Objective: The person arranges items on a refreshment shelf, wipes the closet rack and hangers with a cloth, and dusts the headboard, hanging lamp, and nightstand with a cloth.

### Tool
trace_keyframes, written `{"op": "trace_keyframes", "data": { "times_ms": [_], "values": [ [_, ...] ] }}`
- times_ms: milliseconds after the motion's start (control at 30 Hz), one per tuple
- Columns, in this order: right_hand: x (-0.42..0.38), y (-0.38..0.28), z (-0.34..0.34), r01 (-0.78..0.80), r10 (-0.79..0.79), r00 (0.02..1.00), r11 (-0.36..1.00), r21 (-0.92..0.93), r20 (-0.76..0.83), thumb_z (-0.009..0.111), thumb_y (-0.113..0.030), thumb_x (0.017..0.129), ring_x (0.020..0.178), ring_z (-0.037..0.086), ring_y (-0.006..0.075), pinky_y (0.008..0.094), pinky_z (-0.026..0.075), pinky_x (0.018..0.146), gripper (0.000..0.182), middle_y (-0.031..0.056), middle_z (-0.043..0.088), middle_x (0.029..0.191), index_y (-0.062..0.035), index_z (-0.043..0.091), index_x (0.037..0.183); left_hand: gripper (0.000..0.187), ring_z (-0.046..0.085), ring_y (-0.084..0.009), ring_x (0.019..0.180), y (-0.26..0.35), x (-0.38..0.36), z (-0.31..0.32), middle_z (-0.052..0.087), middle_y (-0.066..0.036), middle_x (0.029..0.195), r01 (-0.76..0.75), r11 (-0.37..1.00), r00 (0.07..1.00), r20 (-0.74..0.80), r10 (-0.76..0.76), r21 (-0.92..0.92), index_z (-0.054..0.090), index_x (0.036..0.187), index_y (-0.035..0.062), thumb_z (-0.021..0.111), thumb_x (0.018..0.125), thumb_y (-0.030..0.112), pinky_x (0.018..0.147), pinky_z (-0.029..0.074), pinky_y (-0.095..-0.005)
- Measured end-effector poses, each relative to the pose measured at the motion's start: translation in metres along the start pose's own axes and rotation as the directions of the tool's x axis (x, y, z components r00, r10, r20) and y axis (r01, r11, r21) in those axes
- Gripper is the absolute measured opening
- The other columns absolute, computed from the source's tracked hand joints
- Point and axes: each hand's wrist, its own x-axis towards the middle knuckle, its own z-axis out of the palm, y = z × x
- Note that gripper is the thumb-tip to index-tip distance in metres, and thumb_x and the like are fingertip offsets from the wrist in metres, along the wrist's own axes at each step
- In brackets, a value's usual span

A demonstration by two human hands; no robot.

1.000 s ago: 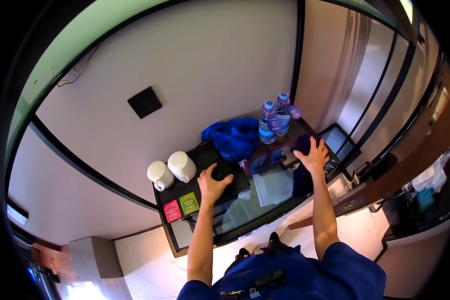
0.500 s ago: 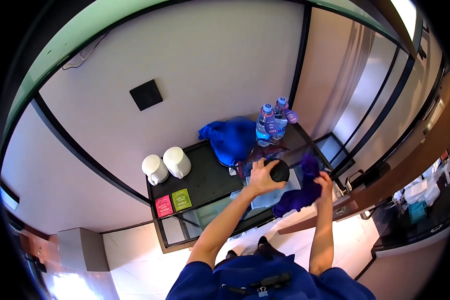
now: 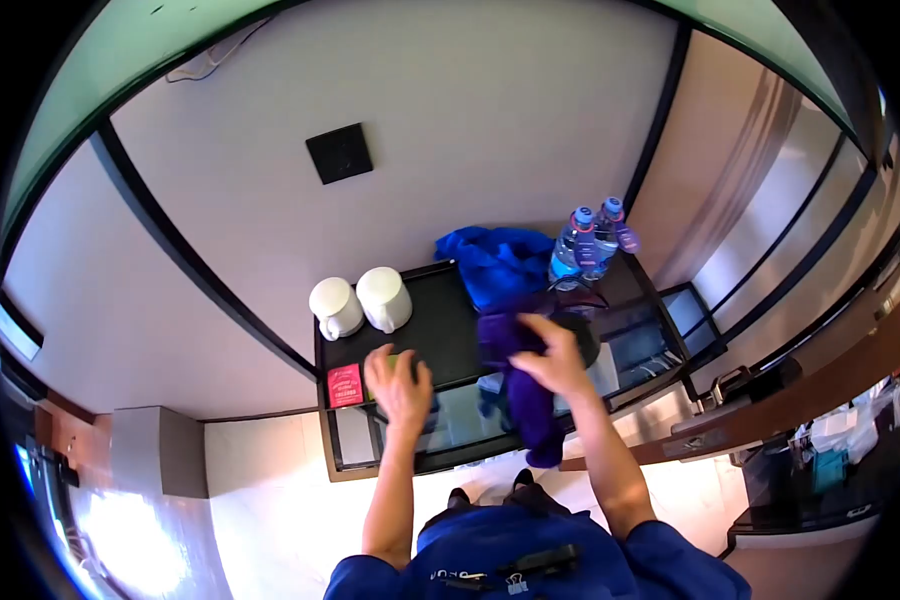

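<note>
My left hand is over the front left of the black tray, fingers apart, its fingertips at a green sachet that they mostly cover. A pink sachet lies flat just left of it. My right hand grips a purple cloth, which hangs down over the front of the glass-topped table. Partly hidden behind that hand is a round black object. Two white mugs stand at the tray's back left corner.
A crumpled blue cloth lies against the wall at the back. Beside it stand two water bottles with purple neck tags. Black metal posts frame the table, and a wooden door edge is at the right.
My left hand has let go of the round black object and moved left to the sachets. My right hand has carried the purple cloth left, towards the tray. The view has shifted.
</note>
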Motion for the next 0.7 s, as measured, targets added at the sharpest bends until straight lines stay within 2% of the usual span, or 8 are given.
{"op": "trace_keyframes", "data": {
  "times_ms": [33, 100, 200, 267, 400, 533, 633, 700],
  "values": [
    [0.014, 0.007, 0.029, 0.270, -0.239, 0.961, 0.925, -0.269, 0.141, 0.069, -0.017, 0.068, 0.102, 0.062, 0.0316, 0.0393, 0.048, 0.089, 0.052, 0.0152, 0.066, 0.110, -0.0059, 0.064, 0.118, 0.029, 0.043, -0.0422, 0.121, -0.022, -0.007, -0.011, 0.052, -0.020, 0.125, 0.018, 0.986, 0.999, 0.038, -0.025, 0.164, 0.069, 0.104, 0.0085, 0.067, 0.076, 0.018, 0.104, 0.031, -0.0548],
    [0.020, 0.040, 0.089, 0.446, -0.070, 0.866, 0.557, -0.701, 0.496, 0.066, -0.022, 0.073, 0.104, 0.057, 0.0339, 0.0472, 0.047, 0.081, 0.045, 0.0160, 0.057, 0.125, -0.0142, 0.065, 0.118, 0.038, 0.040, -0.0423, 0.126, -0.050, -0.019, -0.030, 0.049, -0.020, 0.134, 0.025, 0.946, 0.981, 0.175, -0.086, 0.324, 0.067, 0.118, 0.0176, 0.061, 0.081, 0.024, 0.106, 0.025, -0.0575],
    [0.074, 0.071, 0.120, 0.255, 0.038, 0.953, 0.434, -0.864, 0.300, 0.068, -0.027, 0.073, 0.102, 0.056, 0.0344, 0.0490, 0.047, 0.076, 0.048, 0.0181, 0.056, 0.122, -0.0122, 0.063, 0.119, 0.044, 0.038, -0.0408, 0.131, -0.058, -0.031, -0.028, 0.046, -0.019, 0.141, 0.085, 0.927, 0.947, 0.260, -0.190, 0.365, 0.062, 0.128, 0.0271, 0.053, 0.085, 0.027, 0.108, 0.022, -0.0572],
    [0.106, 0.084, 0.130, 0.084, 0.222, 0.957, 0.409, -0.909, 0.188, 0.067, -0.031, 0.075, 0.102, 0.055, 0.0341, 0.0507, 0.047, 0.075, 0.049, 0.0180, 0.057, 0.117, -0.0095, 0.062, 0.119, 0.044, 0.037, -0.0417, 0.132, -0.059, -0.033, -0.028, 0.047, -0.020, 0.141, 0.075, 0.923, 0.953, 0.244, -0.177, 0.377, 0.061, 0.128, 0.0269, 0.051, 0.085, 0.027, 0.108, 0.022, -0.0581],
    [0.083, 0.068, 0.140, 0.458, -0.031, 0.873, 0.401, -0.794, 0.487, 0.065, -0.032, 0.077, 0.107, 0.055, 0.0338, 0.0522, 0.047, 0.081, 0.049, 0.0160, 0.057, 0.121, -0.0114, 0.062, 0.122, 0.047, 0.034, -0.0421, 0.135, -0.052, -0.032, -0.032, 0.042, -0.020, 0.145, 0.118, 0.925, 0.931, 0.284, -0.230, 0.361, 0.059, 0.132, 0.0256, 0.049, 0.086, 0.027, 0.110, 0.019, -0.0577],
    [0.144, 0.084, 0.135, 0.331, 0.151, 0.883, 0.470, -0.818, 0.444, 0.063, -0.024, 0.077, 0.110, 0.056, 0.0317, 0.0482, 0.049, 0.083, 0.039, 0.0127, 0.061, 0.117, -0.0144, 0.065, 0.116, 0.046, 0.032, -0.0419, 0.135, -0.050, -0.041, -0.034, 0.042, -0.020, 0.145, 0.134, 0.924, 0.931, 0.274, -0.242, 0.359, 0.060, 0.130, 0.0256, 0.049, 0.086, 0.028, 0.109, 0.017, -0.0587],
    [0.157, 0.069, 0.115, 0.237, 0.418, 0.838, 0.303, -0.923, 0.352, 0.059, -0.022, 0.080, 0.113, 0.057, 0.0329, 0.0451, 0.050, 0.088, 0.041, 0.0155, 0.064, 0.116, -0.0076, 0.062, 0.118, 0.045, 0.032, -0.0419, 0.135, -0.040, -0.038, -0.032, 0.043, -0.021, 0.144, 0.156, 0.916, 0.934, 0.246, -0.258, 0.369, 0.060, 0.130, 0.0254, 0.049, 0.086, 0.028, 0.109, 0.017, -0.0588],
    [0.162, 0.065, 0.094, 0.242, 0.455, 0.800, 0.351, -0.905, 0.391, 0.056, -0.021, 0.081, 0.112, 0.059, 0.0350, 0.0448, 0.050, 0.090, 0.042, 0.0178, 0.064, 0.119, -0.0037, 0.060, 0.119, 0.045, 0.033, -0.0421, 0.134, -0.038, -0.038, -0.032, 0.043, -0.021, 0.144, 0.175, 0.911, 0.937, 0.222, -0.271, 0.375, 0.060, 0.130, 0.0250, 0.049, 0.087, 0.028, 0.109, 0.016, -0.0586]
  ]
}}
